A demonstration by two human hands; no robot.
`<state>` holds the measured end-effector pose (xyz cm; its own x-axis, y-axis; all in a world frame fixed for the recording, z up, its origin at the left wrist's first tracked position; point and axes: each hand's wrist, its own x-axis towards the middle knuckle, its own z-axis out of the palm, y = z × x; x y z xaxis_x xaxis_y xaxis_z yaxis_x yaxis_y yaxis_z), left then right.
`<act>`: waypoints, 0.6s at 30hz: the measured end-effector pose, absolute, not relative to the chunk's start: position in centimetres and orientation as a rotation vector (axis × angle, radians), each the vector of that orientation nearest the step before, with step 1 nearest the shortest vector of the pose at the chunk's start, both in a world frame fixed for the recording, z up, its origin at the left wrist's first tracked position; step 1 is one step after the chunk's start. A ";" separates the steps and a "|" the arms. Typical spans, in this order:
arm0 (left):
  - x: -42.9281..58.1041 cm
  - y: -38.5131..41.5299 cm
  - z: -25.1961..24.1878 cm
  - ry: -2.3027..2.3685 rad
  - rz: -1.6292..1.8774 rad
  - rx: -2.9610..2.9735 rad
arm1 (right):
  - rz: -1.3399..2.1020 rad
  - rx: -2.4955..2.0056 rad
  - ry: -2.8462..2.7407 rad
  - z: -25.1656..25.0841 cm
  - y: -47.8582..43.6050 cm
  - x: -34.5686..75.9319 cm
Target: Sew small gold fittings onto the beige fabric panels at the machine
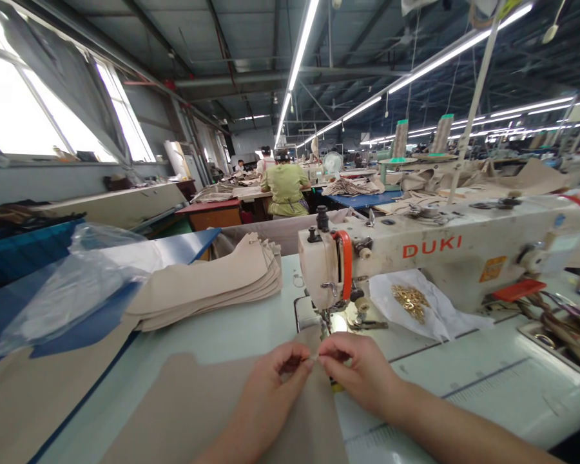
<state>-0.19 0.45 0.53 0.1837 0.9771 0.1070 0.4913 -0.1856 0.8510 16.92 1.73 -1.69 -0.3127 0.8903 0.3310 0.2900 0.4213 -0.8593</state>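
My left hand point(278, 370) and my right hand point(355, 367) meet fingertip to fingertip just in front of the needle of a cream sewing machine point(444, 248) marked DUKI. Both pinch something tiny between thumb and forefinger that I cannot make out. Under them lies a flat beige fabric piece point(188, 412) whose tip reaches the presser foot point(325, 322).
A stack of beige cut pieces point(207, 287) lies at the left on the pale table point(488, 380). Clear plastic bag point(72, 283) beyond it. Small gold metal parts on white paper point(410, 301) sit under the machine arm. A person in green point(286, 188) works far ahead.
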 end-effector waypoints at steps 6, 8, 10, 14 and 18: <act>0.0 0.4 0.4 1.374 0.877 1.883 | 0.725 -1.027 -1.916 -1.6 1.5 17.1; -0.2 0.4 0.4 1.381 0.832 1.989 | 0.756 -1.043 -1.926 -1.7 1.6 17.1; -0.5 0.4 0.3 1.408 0.797 2.126 | 0.836 -1.085 -1.885 -1.7 1.8 17.3; -1.1 0.5 -0.4 1.510 0.708 2.408 | 1.047 -1.256 -1.693 -1.2 2.5 17.7; -1.3 0.1 -1.5 1.586 0.573 2.484 | 1.330 -1.364 -1.583 -0.5 3.4 17.9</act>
